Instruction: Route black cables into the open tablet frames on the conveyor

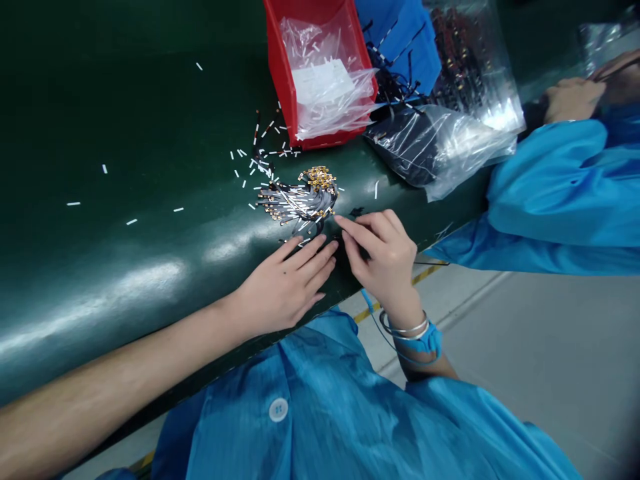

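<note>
On the dark green tabletop lies a pile of small flexible cables (295, 203), black strips with white pieces along them and gold-coloured ends gathered at the far side. My left hand (287, 283) rests flat at the near edge of this pile, fingers stretched out and slightly spread, over one or more strips. Just right of it is my right hand (383, 253), its index finger pointing to the pile's right edge. A small gap shows between index finger and thumb, and I see nothing held there. A small dark piece (357, 211) lies by its knuckles.
A red bin (280, 73) holding clear plastic bags stands beyond the pile, beside a blue bin (425, 50) of black cables. A bag of dark parts (415, 147) lies to the right. White slips (179, 210) are scattered about. A co-worker's blue sleeve (545, 180) is at right.
</note>
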Available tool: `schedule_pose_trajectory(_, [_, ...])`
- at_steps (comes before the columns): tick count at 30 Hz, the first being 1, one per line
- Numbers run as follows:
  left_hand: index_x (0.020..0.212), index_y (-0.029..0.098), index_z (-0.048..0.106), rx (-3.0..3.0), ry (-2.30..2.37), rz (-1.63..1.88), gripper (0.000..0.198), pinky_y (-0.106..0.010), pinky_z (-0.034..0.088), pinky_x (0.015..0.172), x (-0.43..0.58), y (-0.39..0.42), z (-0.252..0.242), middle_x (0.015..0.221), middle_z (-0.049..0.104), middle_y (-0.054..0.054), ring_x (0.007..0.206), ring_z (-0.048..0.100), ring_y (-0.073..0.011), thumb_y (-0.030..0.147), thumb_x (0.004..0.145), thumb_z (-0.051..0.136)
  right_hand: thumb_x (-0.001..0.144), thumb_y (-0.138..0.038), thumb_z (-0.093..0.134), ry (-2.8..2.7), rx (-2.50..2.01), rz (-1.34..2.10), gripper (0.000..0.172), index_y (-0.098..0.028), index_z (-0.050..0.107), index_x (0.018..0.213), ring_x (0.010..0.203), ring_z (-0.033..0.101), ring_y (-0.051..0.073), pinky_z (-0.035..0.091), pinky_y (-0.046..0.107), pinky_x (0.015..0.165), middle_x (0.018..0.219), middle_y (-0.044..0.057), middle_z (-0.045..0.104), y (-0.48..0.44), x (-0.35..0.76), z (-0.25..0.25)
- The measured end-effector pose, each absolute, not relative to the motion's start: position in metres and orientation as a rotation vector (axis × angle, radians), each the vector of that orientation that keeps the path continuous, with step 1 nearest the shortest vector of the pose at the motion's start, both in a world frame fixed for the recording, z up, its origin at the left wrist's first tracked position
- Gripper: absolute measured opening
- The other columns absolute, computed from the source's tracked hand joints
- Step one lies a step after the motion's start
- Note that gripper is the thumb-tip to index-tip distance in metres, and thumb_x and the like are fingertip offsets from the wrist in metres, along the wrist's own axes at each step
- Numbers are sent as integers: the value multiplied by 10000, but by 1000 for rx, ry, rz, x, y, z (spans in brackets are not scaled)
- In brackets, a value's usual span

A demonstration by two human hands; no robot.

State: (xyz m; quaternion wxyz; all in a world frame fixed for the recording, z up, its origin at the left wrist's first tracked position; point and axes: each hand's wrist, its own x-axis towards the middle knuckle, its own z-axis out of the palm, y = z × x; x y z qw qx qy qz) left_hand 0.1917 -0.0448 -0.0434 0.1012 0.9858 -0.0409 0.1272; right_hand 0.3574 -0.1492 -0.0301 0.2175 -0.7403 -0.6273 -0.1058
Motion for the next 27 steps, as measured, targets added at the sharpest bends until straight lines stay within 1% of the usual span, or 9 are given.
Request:
schedule_pose_trajectory(5, [1211, 63, 622, 2879, -117, 497, 403, -394, 393, 1022, 190, -45, -41, 1359, 534, -156, 1251, 503, -266, 280, 976, 378, 906, -160, 489, -1796, -2063, -267, 260, -260, 696, 1027, 765, 490, 170, 429, 302, 609, 815, 40, 615, -144, 363, -38])
schedule_pose_trajectory(9, [1197, 55, 625, 2872, -89, 524, 382, -390, 390, 1026, 190, -46, -41, 1340, 554, -146, 1240, 517, -264, 256, 972, 391, 894, -143, 504, -1848, -2066, -305, 263, -262, 701, 1022, 771, 487, 170, 434, 295, 611, 843, 46, 629, -157, 364, -36])
schedule_pose_trajectory(12, [1238, 48, 595, 2895, -55, 480, 403, -397, 366, 1047, 191, -46, -41, 1375, 524, -143, 1277, 484, -268, 263, 976, 376, 878, -124, 523, -1866, -2023, -288, 238, -237, 708, 977, 765, 485, 171, 448, 294, 621, 856, 58, 639, -168, 364, -34])
schedule_pose_trajectory(14, [1286, 49, 557, 2911, -46, 421, 440, -409, 344, 1065, 193, -46, -41, 1424, 469, -143, 1321, 435, -275, 300, 981, 364, 869, -112, 532, -1849, -1989, -266, 221, -220, 706, 953, 764, 490, 171, 462, 296, 624, 870, 65, 645, -172, 365, -33])
schedule_pose_trajectory(17, [1349, 53, 500, 2921, -54, 340, 500, -433, 308, 1093, 193, -45, -41, 1474, 401, -137, 1372, 362, -288, 363, 982, 361, 860, -108, 544, -1720, -1986, -246, 216, -231, 701, 941, 763, 522, 168, 482, 312, 646, 871, 56, 650, -175, 368, -34])
schedule_pose_trajectory(20, [1379, 63, 473, 2925, -58, 266, 527, -442, 283, 1115, 193, -45, -42, 1484, 385, -131, 1388, 335, -292, 389, 976, 373, 861, -142, 571, -1503, -2057, -303, 172, -249, 698, 905, 761, 560, 173, 484, 336, 665, 825, 38, 644, -173, 374, -37])
schedule_pose_trajectory(22, [1385, 68, 467, 2924, -62, 248, 531, -441, 276, 1121, 192, -45, -42, 1487, 381, -131, 1391, 331, -290, 393, 977, 374, 861, -164, 589, -1415, -2082, -342, 135, -248, 694, 875, 758, 570, 175, 479, 335, 652, 798, 30, 638, -170, 380, -40])
schedule_pose_trajectory(27, [1395, 60, 452, 2904, -70, 267, 537, -437, 250, 1141, 192, -45, -43, 1485, 383, -139, 1397, 322, -283, 390, 978, 375, 869, -189, 587, -1418, -2083, -330, 124, -251, 688, 831, 754, 566, 173, 482, 342, 665, 782, 17, 627, -160, 391, -46])
